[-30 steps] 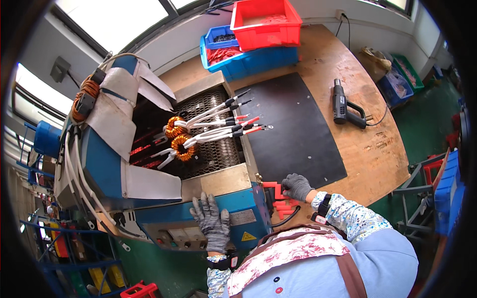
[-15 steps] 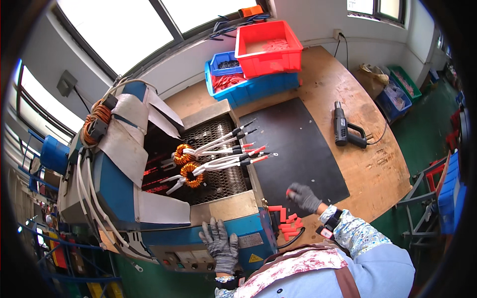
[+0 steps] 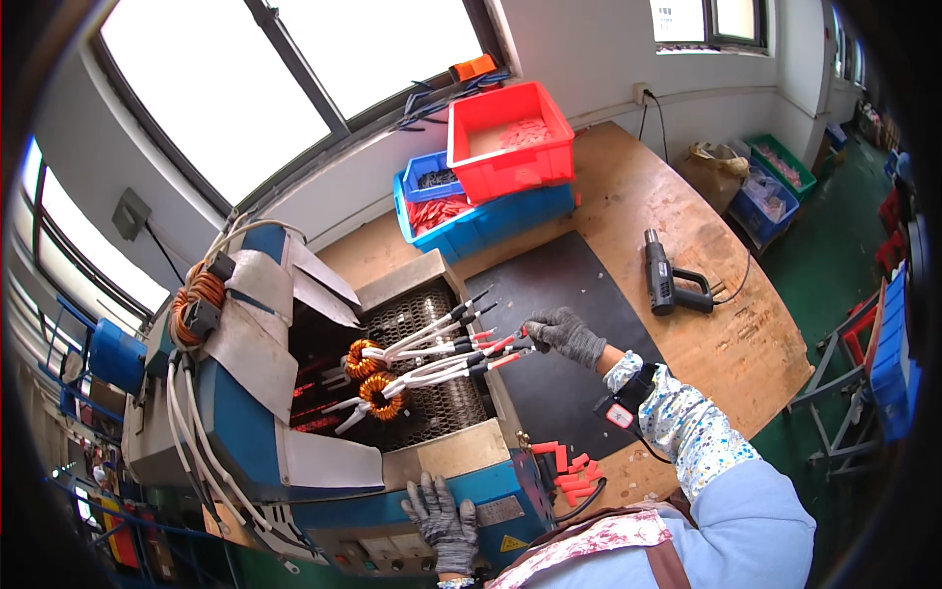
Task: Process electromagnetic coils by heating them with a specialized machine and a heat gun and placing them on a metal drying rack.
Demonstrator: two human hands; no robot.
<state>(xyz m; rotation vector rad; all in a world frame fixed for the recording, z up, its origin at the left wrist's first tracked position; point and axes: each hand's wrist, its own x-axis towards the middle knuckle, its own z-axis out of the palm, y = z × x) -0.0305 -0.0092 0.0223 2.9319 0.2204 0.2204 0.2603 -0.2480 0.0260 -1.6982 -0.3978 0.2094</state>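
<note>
My right hand (image 3: 566,337), in a grey glove, pinches a small red sleeve at the tip of one cable; the fingers partly hide it. The white cables (image 3: 432,371) have black and red sleeved ends pointing right, some with metal lugs. They run from two copper-wound ring coils (image 3: 381,397) lying on the mesh conveyor (image 3: 432,407) of a blue heating machine (image 3: 343,520). My left hand (image 3: 442,523), also gloved, rests open with fingers spread on the machine's front panel. Several loose red sleeves (image 3: 572,481) lie by the machine's right corner.
A black mat (image 3: 589,294) covers part of the wooden table (image 3: 726,383). A black heat gun (image 3: 667,280) lies at its right. Stacked at the back are a red bin (image 3: 512,162) and blue bins (image 3: 491,231) with sleeves. Red glow shows inside the machine's opening.
My right hand has moved forward and left from beside the loose sleeves to the cable ends, carrying a red sleeve. My left hand stays on the machine. The view has shifted slightly.
</note>
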